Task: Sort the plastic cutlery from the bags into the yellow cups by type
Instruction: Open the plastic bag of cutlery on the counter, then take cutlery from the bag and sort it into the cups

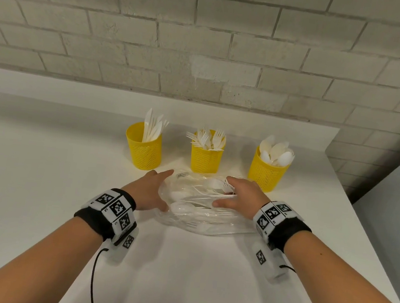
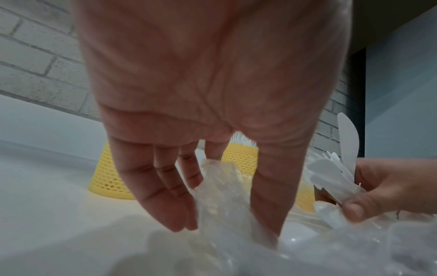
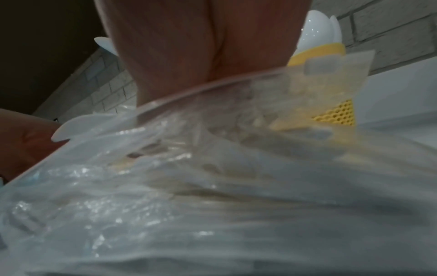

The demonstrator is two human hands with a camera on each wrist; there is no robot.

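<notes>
A clear plastic bag (image 1: 200,217) of white cutlery lies on the white table, just in front of three yellow mesh cups. The left cup (image 1: 144,149) holds knives, the middle cup (image 1: 205,158) forks, the right cup (image 1: 266,171) spoons. My left hand (image 1: 163,189) rests against the bag's left side with fingers nearly straight; in the left wrist view the thumb (image 2: 272,196) presses into the plastic (image 2: 220,186). My right hand (image 1: 224,192) reaches over the bag's right part and pinches a bunch of white cutlery (image 2: 331,177) between thumb and fingers. The bag (image 3: 212,186) fills the right wrist view.
The table (image 1: 37,180) backs onto a grey brick wall (image 1: 207,50). Its right edge (image 1: 365,239) runs close to the spoon cup and my right wrist. Thin black cables (image 1: 93,277) hang from both wrist cameras over the near table.
</notes>
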